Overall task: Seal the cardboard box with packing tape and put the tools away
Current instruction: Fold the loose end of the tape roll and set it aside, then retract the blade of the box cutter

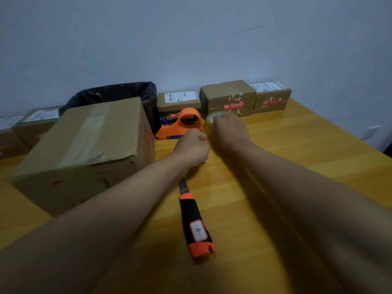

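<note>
wooden table [297, 166]: right hand [230, 130] fingers curled round tape roll [209, 124], left hand [193, 146] fisted beside.

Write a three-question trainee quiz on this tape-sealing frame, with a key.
1. True or false: the right hand is on the tape roll.
2. What lies on the table below the left hand: A knife, B scissors, C marker?
3. What colour is the tape dispenser behind the hands?

Key: 1 true; 2 A; 3 orange.
</note>
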